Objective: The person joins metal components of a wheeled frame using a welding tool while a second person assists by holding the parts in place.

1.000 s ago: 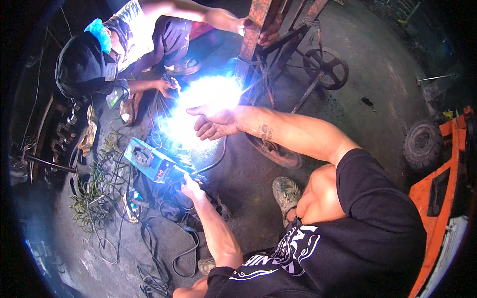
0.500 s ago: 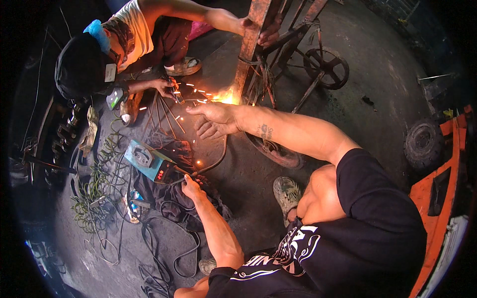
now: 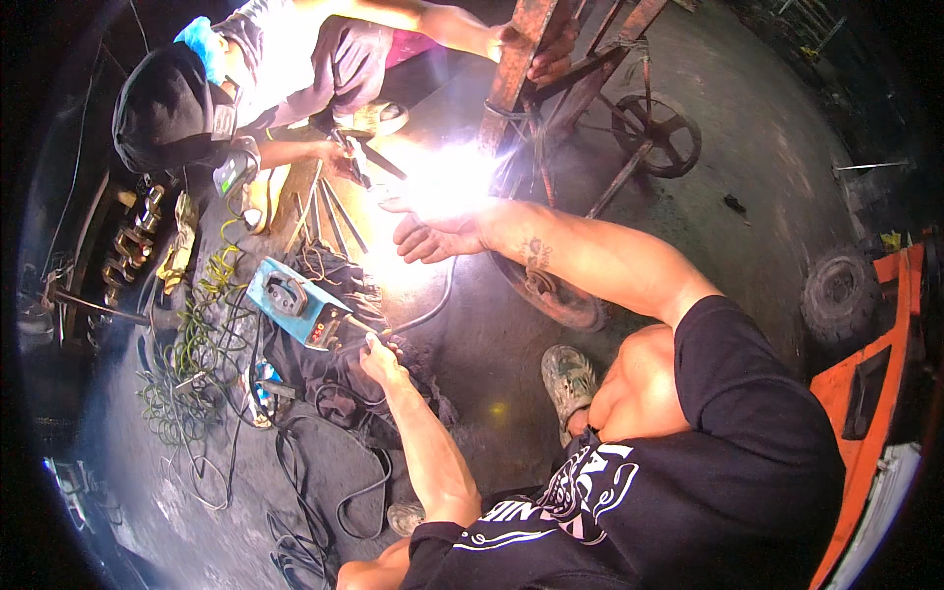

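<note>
My left hand (image 3: 381,356) has its fingers at the front panel of a blue welding machine (image 3: 295,303), gripping a plug or knob that is too small to make out. My right hand (image 3: 433,231) reaches out with thumb extended and fingers loosely curled, apparently empty, just below a glaring welding arc (image 3: 447,177). Another person (image 3: 265,88) crouches at the upper left, holding an electrode holder (image 3: 349,152) in one hand and gripping a rusty upright steel bar (image 3: 521,54) with the other. Several thin rods (image 3: 329,216) lie below the arc on dark cloth.
The rusty frame has a spoked wheel (image 3: 659,138) at upper right. Coiled hoses (image 3: 187,383) and cables lie on the floor at left, near metal parts (image 3: 138,236). An orange metal body (image 3: 875,383) and a tyre (image 3: 836,290) stand at right.
The arc glare dimmed to orange sparks half a second ago and is bright white again now. My hands and the view have shifted slightly; the other person stays crouched at the frame.
</note>
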Demonstrator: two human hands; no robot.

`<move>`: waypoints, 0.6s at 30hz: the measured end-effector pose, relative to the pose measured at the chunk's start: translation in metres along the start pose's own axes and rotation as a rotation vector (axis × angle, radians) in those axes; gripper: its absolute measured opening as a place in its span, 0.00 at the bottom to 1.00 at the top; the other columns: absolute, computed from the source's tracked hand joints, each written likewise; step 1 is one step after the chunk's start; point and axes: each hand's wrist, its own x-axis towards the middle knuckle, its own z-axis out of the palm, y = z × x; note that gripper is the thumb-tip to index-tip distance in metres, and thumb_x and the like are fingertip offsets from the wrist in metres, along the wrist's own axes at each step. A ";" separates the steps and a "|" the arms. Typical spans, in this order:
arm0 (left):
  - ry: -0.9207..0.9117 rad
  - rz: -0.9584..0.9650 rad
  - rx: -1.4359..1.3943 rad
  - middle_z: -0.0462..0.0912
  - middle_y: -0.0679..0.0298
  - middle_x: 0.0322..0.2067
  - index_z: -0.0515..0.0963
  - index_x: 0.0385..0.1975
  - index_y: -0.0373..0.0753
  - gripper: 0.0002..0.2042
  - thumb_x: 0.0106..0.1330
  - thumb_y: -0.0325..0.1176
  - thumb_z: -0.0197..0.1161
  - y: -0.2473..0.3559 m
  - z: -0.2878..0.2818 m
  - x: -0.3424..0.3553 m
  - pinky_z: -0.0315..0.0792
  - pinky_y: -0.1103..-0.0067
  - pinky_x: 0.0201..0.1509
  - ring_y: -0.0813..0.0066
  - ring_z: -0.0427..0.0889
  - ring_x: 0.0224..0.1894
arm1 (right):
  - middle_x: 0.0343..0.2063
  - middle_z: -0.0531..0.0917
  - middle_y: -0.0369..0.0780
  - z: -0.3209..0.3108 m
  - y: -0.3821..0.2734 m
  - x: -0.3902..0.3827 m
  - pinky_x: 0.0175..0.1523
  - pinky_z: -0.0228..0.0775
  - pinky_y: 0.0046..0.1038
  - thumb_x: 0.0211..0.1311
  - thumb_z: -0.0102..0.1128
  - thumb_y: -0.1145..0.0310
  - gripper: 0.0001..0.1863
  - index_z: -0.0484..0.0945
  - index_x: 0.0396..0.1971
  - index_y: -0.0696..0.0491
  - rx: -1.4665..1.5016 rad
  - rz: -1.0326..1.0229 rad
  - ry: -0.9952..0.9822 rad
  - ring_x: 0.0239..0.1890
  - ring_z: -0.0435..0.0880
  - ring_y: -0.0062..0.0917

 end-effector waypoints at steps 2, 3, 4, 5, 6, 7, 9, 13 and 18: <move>0.044 0.017 0.022 0.81 0.59 0.27 0.72 0.52 0.25 0.21 0.76 0.41 0.61 0.001 0.001 -0.001 0.68 0.80 0.16 0.76 0.75 0.18 | 0.70 0.58 0.69 -0.001 0.001 -0.001 0.78 0.50 0.46 0.72 0.45 0.34 0.54 0.53 0.70 0.76 -0.025 -0.043 -0.041 0.76 0.56 0.58; 0.033 -0.012 0.028 0.81 0.59 0.27 0.72 0.52 0.25 0.21 0.76 0.41 0.61 0.001 0.001 -0.002 0.68 0.80 0.16 0.76 0.75 0.18 | 0.70 0.58 0.69 -0.002 0.001 -0.001 0.78 0.50 0.46 0.72 0.45 0.34 0.54 0.53 0.70 0.76 -0.020 -0.036 -0.029 0.76 0.56 0.58; 0.026 0.001 0.014 0.80 0.60 0.26 0.72 0.51 0.26 0.20 0.77 0.41 0.60 0.001 0.001 -0.003 0.68 0.79 0.16 0.76 0.74 0.18 | 0.71 0.55 0.69 -0.003 0.001 0.001 0.78 0.48 0.46 0.72 0.45 0.34 0.55 0.52 0.70 0.76 -0.010 -0.031 -0.051 0.76 0.54 0.58; 0.032 0.047 -0.002 0.80 0.60 0.26 0.72 0.50 0.26 0.20 0.77 0.41 0.60 0.001 0.001 -0.004 0.68 0.79 0.17 0.76 0.74 0.18 | 0.72 0.53 0.69 -0.004 0.002 0.003 0.79 0.47 0.47 0.72 0.45 0.34 0.55 0.51 0.71 0.76 -0.007 -0.045 -0.089 0.77 0.52 0.58; -0.007 0.027 -0.011 0.79 0.61 0.25 0.73 0.49 0.27 0.19 0.77 0.41 0.60 0.001 0.000 -0.005 0.67 0.79 0.17 0.76 0.73 0.17 | 0.73 0.52 0.69 -0.005 0.002 0.005 0.79 0.46 0.47 0.71 0.45 0.33 0.56 0.50 0.71 0.76 0.019 -0.015 -0.062 0.77 0.52 0.57; -0.011 0.058 -0.021 0.79 0.62 0.25 0.73 0.47 0.27 0.18 0.77 0.41 0.59 0.000 -0.001 -0.006 0.67 0.79 0.17 0.77 0.73 0.17 | 0.73 0.51 0.69 -0.005 0.003 0.009 0.79 0.45 0.47 0.71 0.45 0.33 0.56 0.49 0.72 0.76 0.033 -0.022 -0.078 0.78 0.51 0.57; -0.026 0.049 0.008 0.81 0.62 0.25 0.73 0.44 0.29 0.16 0.78 0.40 0.57 -0.001 -0.002 -0.006 0.66 0.79 0.17 0.77 0.72 0.17 | 0.65 0.68 0.63 -0.006 0.005 0.018 0.72 0.63 0.39 0.65 0.51 0.27 0.60 0.55 0.69 0.75 0.002 -0.004 -0.017 0.68 0.72 0.45; -0.080 0.094 -0.031 0.86 0.59 0.28 0.75 0.39 0.31 0.15 0.80 0.39 0.54 -0.005 -0.005 -0.003 0.66 0.80 0.19 0.79 0.70 0.17 | 0.47 0.81 0.48 -0.011 0.009 0.028 0.63 0.70 0.34 0.64 0.53 0.27 0.54 0.67 0.62 0.69 0.003 0.021 0.003 0.51 0.83 0.31; -0.077 0.144 -0.019 0.86 0.59 0.28 0.75 0.37 0.31 0.14 0.80 0.38 0.54 -0.009 -0.006 0.000 0.65 0.80 0.19 0.80 0.70 0.17 | 0.59 0.75 0.54 -0.012 0.006 0.027 0.68 0.66 0.37 0.65 0.52 0.27 0.56 0.62 0.67 0.71 -0.012 0.053 0.004 0.61 0.77 0.38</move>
